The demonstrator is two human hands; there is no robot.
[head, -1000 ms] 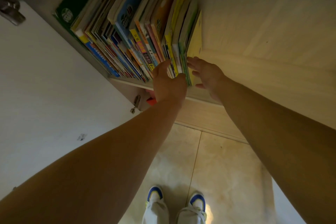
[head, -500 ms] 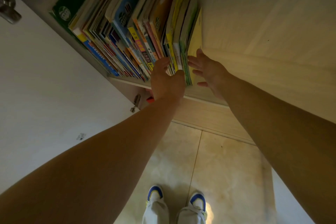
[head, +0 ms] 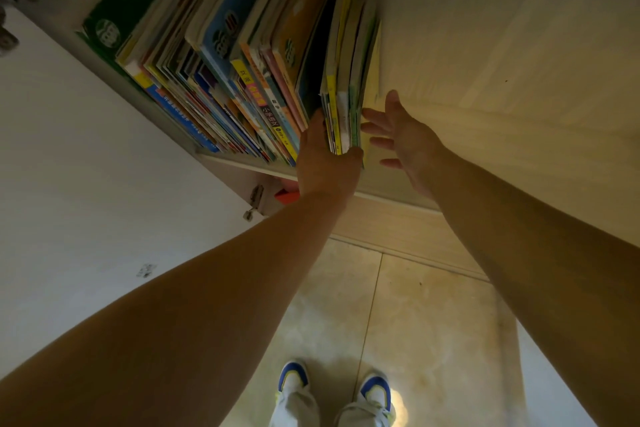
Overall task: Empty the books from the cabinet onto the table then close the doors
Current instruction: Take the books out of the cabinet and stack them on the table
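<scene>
Gripped by left hand [head: 327,163]: thin bundle [head: 346,108] at right end of shelf [head: 242,163]. Spread and empty beside it: right hand [head: 398,135]. Risk: slippery covers fanning, spilling.

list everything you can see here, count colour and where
row of thin paperback books: many, mixed green, blue, orange and yellow, upright on the shelf
small separated bundle of books: a few, yellow, green and white, right end of the row
pale wooden cabinet shelf: one, under the books
white open cabinet door: one, left
beige floor tiles: several, below
blue and white sneakers: two, bottom
left hand: grips the bundle's lower edge
right hand: open, beside the bundle
</scene>
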